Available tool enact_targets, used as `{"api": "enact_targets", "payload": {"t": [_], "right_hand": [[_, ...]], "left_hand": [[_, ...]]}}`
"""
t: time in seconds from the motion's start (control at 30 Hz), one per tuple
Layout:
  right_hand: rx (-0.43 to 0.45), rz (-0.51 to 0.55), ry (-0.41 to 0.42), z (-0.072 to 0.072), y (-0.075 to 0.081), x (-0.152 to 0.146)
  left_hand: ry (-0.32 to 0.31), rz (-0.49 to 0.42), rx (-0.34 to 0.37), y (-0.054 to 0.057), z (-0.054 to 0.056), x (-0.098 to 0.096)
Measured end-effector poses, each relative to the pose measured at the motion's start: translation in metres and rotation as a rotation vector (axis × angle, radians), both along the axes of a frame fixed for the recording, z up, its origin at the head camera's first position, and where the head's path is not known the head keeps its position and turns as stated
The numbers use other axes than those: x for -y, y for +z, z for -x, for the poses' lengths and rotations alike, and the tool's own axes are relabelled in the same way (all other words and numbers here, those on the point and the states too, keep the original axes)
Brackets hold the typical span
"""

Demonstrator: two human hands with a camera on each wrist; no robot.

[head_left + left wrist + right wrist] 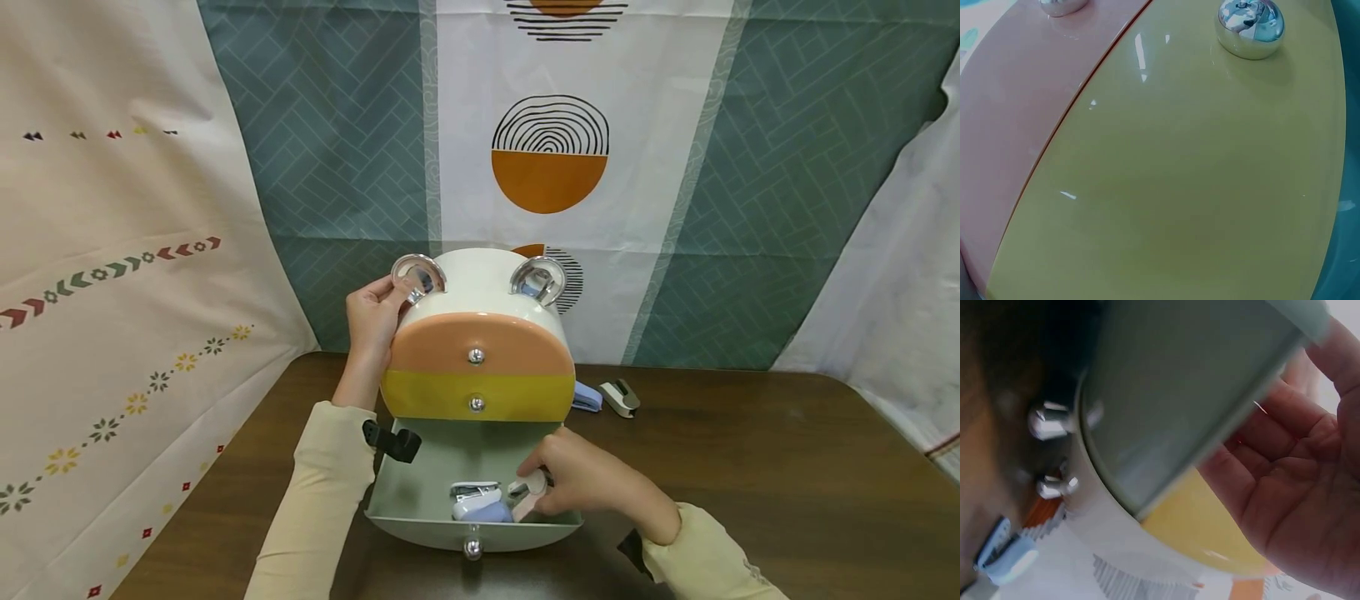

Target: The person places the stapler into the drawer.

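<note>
In the right wrist view, the fingertips of the right hand (588, 475) are hidden by the wall of the pulled-out sage-green drawer (408, 492). In the head view, a small pale pink-and-white stapler (531, 493), partly covered, is pinched inside it, beside white and blue staplers (489, 512). By the left hand (375, 318), fingers partly hidden, a shiny silver ring-shaped ear (433, 268) is gripped.

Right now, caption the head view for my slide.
Right-hand fingers grip a pale stapler in the open green drawer.
</note>
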State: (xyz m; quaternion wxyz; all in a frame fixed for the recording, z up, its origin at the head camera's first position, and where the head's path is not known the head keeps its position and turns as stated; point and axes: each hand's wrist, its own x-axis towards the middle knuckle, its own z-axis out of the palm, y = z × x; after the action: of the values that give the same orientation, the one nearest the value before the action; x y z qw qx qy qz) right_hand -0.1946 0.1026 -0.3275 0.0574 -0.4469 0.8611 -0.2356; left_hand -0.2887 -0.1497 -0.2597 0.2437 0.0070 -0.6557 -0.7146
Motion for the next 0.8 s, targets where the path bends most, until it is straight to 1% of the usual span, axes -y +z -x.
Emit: {"api": "enact_targets", "payload": {"t": [0.13, 0.17, 0.3, 0.43, 0.53, 0.6, 0.8], "right_hand": [[0.031, -0.019, -0.006, 0.001, -0.008, 0.006], [0.027, -0.022, -0.005, 0.001, -0.01, 0.008], [-0.017, -0.01, 0.004, 0.003, -0.018, 0.014], [-0.065, 0.001, 0.032, 0.003, -0.024, 0.02], [-0.094, -0.012, 0.049, 0.002, -0.025, 0.024], [-0.097, -0.025, 0.053, 0.002, -0.026, 0.027], [-0.029, -0.069, 0.01, 0.002, -0.027, 0.032]], "left_hand": [[0.004, 0.0, 0.0, 0.0, 0.0, 0.0], [0.005, 0.0, -0.001, 0.0, 0.0, 0.0], [0.006, 0.003, 0.0, 0.0, 0.001, 0.0], [0.007, 0.01, -0.004, 0.0, 0.001, 0.0], [0.009, 0.016, -0.01, 0.0, 0.001, 0.0], [0.009, 0.013, -0.014, 0.0, 0.001, 0.0], [0.008, 0.015, -0.016, 0.0, 0.001, 0.0]]}}
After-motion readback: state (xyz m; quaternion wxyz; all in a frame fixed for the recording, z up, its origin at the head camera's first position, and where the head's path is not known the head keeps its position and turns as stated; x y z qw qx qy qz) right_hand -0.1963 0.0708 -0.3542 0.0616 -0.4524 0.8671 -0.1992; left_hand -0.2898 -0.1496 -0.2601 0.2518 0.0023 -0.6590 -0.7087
